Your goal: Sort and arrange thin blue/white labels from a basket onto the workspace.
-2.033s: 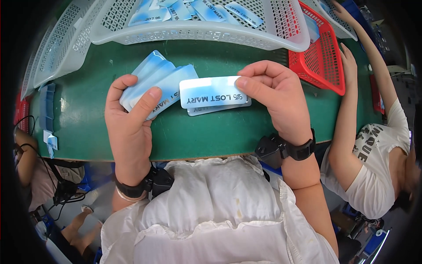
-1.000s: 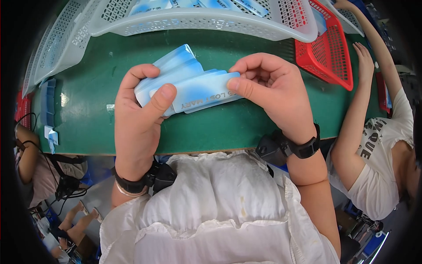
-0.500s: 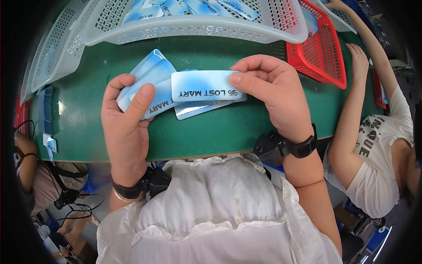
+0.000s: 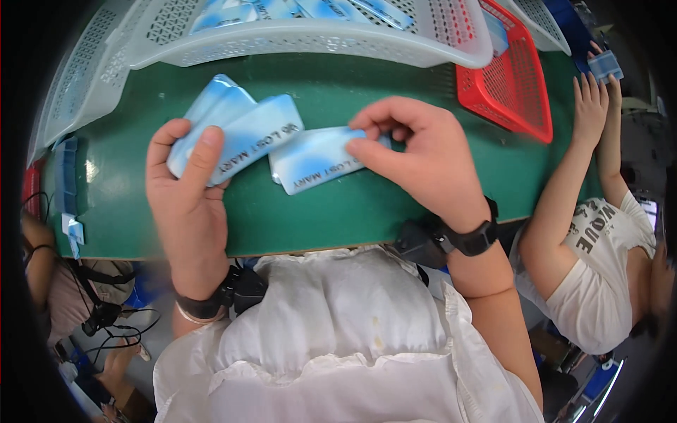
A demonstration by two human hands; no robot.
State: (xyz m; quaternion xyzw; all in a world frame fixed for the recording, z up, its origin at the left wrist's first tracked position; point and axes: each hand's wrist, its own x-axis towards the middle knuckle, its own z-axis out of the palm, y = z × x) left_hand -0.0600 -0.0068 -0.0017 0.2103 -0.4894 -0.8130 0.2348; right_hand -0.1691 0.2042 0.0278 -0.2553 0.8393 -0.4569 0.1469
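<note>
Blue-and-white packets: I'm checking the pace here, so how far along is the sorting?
Done: a few packets are fanned in the left hand. In hand: the right hand pinches one packet over the green table. Left: more packets lie in the grey basket.

On the green table (image 4: 331,211) I count three blue-and-white packets (image 4: 236,134), two in one hand, one red basket (image 4: 504,77), and two grey baskets (image 4: 296,35).

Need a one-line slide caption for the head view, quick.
Left hand fans blue-white packets; right hand pinches another packet over the green table.
</note>
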